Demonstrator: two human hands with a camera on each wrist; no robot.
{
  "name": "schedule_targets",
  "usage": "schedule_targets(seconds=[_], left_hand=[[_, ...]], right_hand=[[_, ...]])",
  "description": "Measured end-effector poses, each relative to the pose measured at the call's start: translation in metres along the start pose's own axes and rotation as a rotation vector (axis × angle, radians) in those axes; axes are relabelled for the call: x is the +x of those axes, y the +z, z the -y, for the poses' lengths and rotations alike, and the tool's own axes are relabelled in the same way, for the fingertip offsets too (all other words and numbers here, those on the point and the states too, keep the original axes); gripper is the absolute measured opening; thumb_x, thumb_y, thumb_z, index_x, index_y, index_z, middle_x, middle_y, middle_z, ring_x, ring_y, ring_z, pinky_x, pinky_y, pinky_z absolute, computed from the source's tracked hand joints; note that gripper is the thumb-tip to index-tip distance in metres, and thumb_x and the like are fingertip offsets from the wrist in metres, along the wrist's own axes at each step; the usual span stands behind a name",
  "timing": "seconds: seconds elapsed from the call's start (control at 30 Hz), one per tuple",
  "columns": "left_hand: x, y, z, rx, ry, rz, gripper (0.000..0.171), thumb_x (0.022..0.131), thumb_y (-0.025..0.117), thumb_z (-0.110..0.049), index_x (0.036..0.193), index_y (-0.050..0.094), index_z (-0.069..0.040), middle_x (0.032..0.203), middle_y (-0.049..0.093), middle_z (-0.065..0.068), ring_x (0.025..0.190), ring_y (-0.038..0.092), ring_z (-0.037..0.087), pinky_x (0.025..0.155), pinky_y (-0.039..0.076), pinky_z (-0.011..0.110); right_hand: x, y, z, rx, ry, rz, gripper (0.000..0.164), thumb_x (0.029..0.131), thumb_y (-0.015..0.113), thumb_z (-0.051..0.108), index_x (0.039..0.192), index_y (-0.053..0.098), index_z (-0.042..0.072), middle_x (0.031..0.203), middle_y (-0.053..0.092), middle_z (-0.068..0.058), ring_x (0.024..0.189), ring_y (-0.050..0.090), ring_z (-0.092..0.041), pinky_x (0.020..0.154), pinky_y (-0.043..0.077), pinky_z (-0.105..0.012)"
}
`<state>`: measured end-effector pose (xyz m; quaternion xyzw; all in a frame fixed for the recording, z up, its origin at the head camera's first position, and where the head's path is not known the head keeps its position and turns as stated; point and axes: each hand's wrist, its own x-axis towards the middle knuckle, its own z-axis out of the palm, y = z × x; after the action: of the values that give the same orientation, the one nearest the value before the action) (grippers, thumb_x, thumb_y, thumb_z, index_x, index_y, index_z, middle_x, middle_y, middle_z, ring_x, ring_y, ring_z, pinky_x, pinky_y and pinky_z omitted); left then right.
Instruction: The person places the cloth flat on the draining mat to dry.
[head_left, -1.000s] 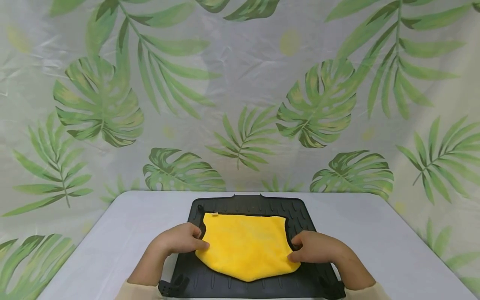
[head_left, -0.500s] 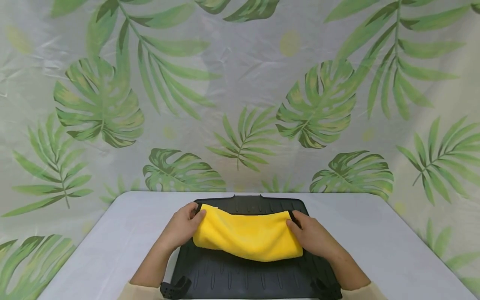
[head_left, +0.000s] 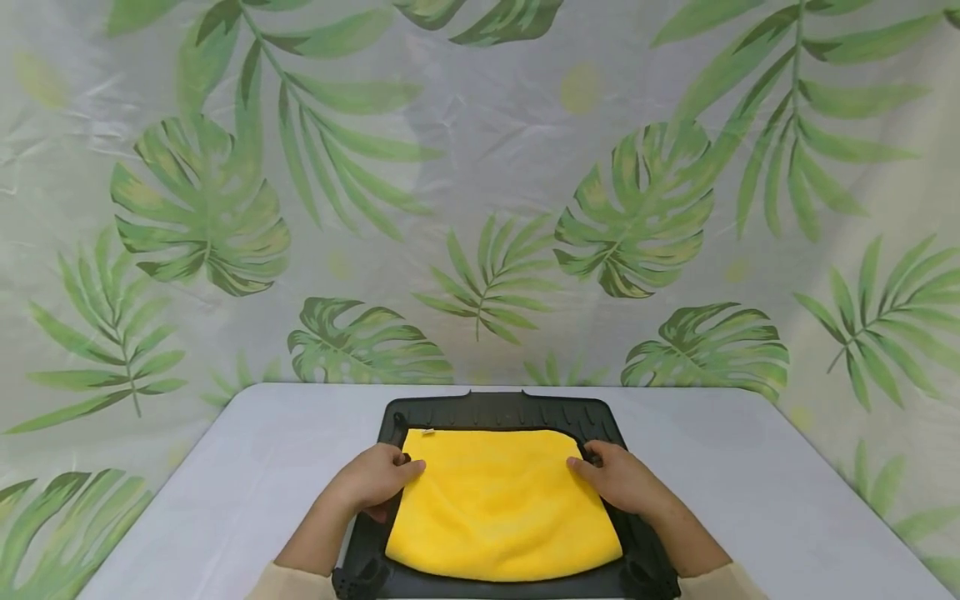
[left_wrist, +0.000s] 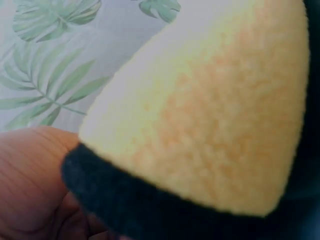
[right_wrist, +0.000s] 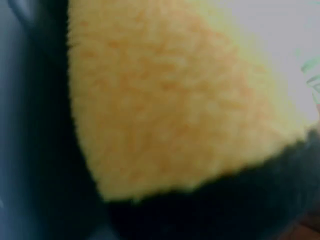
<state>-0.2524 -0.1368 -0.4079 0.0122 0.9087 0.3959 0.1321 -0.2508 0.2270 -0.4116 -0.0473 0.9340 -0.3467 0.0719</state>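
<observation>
A yellow plush cloth (head_left: 501, 510) with dark edging and a small tag at its far left corner spreads over a black ribbed tray (head_left: 498, 408) in the head view. My left hand (head_left: 375, 478) pinches its left edge, thumb on top. Opposite, my right hand (head_left: 621, 478) pinches the right edge in the same way. The cloth's near edge bows out toward me. In the left wrist view the yellow pile (left_wrist: 220, 115) and its dark border show close up, beside part of the left hand (left_wrist: 32, 175). Yellow pile (right_wrist: 160, 100) fills most of the blurred right wrist view.
The tray lies on a white table (head_left: 300, 425), which extends to both sides. Behind stands a leaf-patterned curtain (head_left: 480, 192). Black wrist straps (head_left: 360, 579) sit near both cream sleeves (head_left: 296, 583).
Both hands rose with the cloth's sides, making it sag in a short fold, then came down and nearer. The cloth now spreads flatter, its near edge closer to me.
</observation>
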Motion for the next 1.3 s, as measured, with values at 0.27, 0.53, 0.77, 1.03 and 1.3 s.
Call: schedule_targets(seconds=[0.27,0.53,0.77,1.03,1.3], left_hand=[[0.003,-0.001,-0.007,-0.052,0.123,-0.215,0.021,0.105,0.057,-0.024,0.109,0.062,-0.004,0.084,0.061,0.01,0.064,0.055,0.019,0.055,0.048,0.031],[-0.005,-0.006,-0.008,0.051,0.045,-0.11,0.031,0.102,0.062,-0.034,0.098,0.066,-0.005,0.07,0.059,0.004,0.059,0.053,0.017,0.056,0.045,0.03],[-0.014,-0.012,-0.007,0.079,0.032,0.14,0.044,0.098,0.068,-0.025,0.062,0.043,-0.016,0.055,0.044,0.0,0.048,0.049,0.015,0.048,0.04,0.026],[-0.012,-0.017,-0.01,-0.127,0.223,0.158,0.027,0.11,0.046,-0.028,0.095,0.044,-0.006,0.065,0.042,0.003,0.049,0.036,0.015,0.051,0.045,0.031],[-0.012,-0.013,-0.01,-0.107,0.129,0.141,0.023,0.11,0.047,-0.03,0.107,0.049,-0.007,0.076,0.055,0.011,0.048,0.053,0.02,0.044,0.052,0.033]], right_hand=[[0.0,0.003,0.001,0.083,-0.043,-0.174,0.05,0.109,0.049,0.021,0.155,0.039,0.005,0.124,0.067,-0.021,0.087,0.067,-0.024,0.069,0.054,-0.037],[0.001,-0.003,-0.005,-0.039,0.067,-0.118,0.064,0.105,0.056,0.033,0.156,0.032,0.001,0.113,0.071,-0.017,0.087,0.069,-0.025,0.072,0.057,-0.043],[-0.012,-0.015,0.002,0.012,0.054,0.174,0.069,0.098,0.066,0.022,0.158,0.034,0.007,0.06,0.053,-0.005,0.046,0.043,-0.016,0.05,0.047,-0.033],[-0.018,-0.028,0.009,0.138,-0.108,0.298,0.06,0.104,0.053,0.013,0.16,0.032,0.02,0.073,0.054,-0.003,0.045,0.041,-0.012,0.05,0.053,-0.036],[-0.015,-0.026,0.007,0.141,-0.085,0.165,0.059,0.107,0.048,0.014,0.161,0.027,0.023,0.086,0.065,-0.012,0.051,0.061,-0.021,0.047,0.056,-0.04]])
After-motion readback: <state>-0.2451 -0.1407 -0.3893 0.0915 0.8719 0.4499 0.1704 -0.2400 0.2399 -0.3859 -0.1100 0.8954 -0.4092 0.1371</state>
